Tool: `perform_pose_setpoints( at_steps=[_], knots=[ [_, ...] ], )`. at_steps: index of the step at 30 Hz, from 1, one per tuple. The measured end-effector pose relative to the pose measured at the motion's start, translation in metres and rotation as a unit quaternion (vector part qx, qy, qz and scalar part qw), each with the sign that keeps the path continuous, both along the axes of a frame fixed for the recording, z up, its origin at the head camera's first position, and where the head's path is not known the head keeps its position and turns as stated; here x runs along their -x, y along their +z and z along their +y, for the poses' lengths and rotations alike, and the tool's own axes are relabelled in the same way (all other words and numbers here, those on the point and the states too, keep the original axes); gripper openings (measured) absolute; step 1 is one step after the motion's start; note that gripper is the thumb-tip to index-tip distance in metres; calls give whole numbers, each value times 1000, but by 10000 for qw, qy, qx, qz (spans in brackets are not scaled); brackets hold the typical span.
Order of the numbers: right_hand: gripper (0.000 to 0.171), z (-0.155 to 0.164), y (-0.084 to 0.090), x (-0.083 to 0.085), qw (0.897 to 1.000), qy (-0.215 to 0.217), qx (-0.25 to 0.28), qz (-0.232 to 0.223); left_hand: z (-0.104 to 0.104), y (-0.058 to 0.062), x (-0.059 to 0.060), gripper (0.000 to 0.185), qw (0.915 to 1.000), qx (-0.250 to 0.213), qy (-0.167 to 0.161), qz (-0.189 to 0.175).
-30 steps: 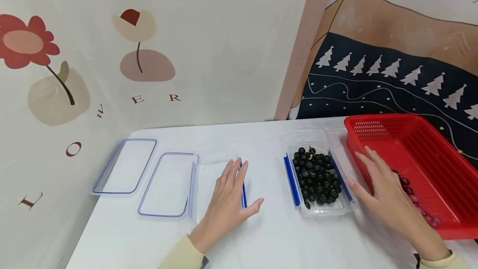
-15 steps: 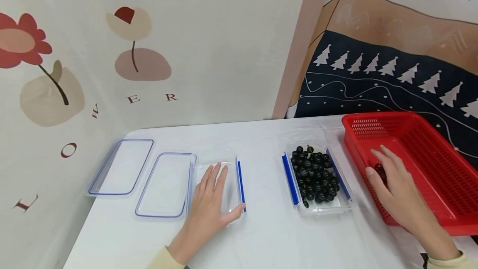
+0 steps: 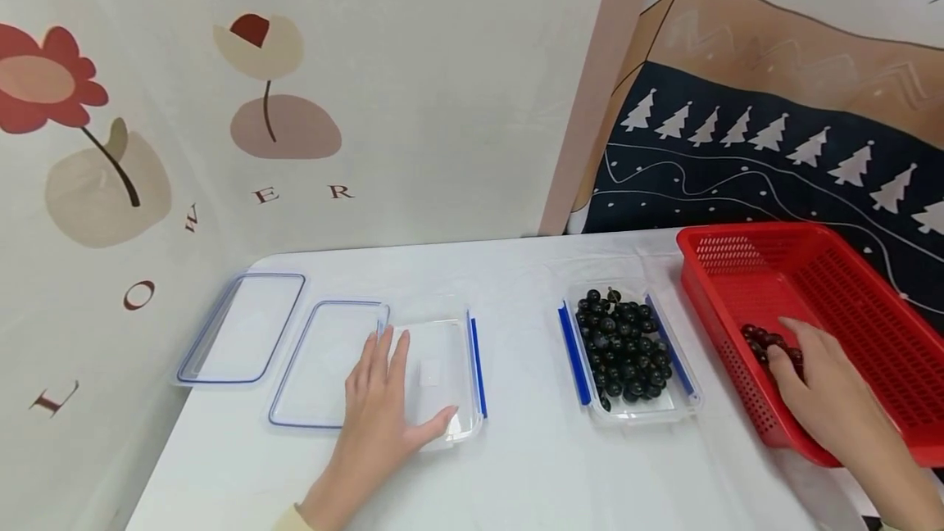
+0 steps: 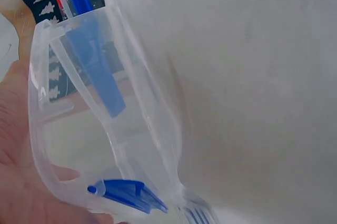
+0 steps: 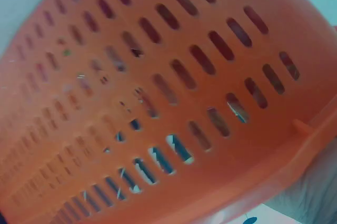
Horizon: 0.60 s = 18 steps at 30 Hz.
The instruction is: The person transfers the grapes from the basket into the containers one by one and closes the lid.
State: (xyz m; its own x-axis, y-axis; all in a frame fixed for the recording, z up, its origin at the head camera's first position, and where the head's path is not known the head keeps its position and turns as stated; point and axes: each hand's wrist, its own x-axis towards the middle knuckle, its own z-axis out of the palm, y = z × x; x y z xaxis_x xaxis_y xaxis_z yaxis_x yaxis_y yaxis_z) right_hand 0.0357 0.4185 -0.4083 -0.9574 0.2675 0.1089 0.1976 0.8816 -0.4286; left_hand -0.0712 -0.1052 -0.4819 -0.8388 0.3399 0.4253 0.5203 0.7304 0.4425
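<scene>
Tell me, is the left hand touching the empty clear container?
Touching. The head view shows the left hand lying on the empty clear container, thumb against its front rim; the left wrist view shows the palm against its wall.

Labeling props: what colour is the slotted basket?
Red basket; clearest in the head view.

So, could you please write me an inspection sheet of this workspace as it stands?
Surface: white table.
Job's things: empty clear container; red basket holding red grapes.
Clutter: clear container of dark grapes; two blue-rimmed lids lying flat at the left.
Grippers: left hand rests on the empty container's left side, thumb at its near rim; right hand reaches into the basket at the red grapes, grip hidden.
Cables: nothing seen.
Surroundings: flower-print wall hanging; tree-pattern cloth.
</scene>
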Motion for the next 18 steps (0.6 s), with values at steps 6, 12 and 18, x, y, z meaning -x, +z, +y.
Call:
perform_pose_setpoints(
  at_steps=[6,12,18],
  knots=[
    [73,4,-8,-10,9962,-587,-375,-514,-11,-1,-6,128,9988,1,-58,-483],
    [79,8,-9,-17,9904,-903,-510,-914,-18,-2,-8,136,9975,-21,-168,-683],
    [77,22,-8,-16,9800,-575,-708,-1771,-22,-1,-7,140,9936,-182,-147,-1109]
  ],
)
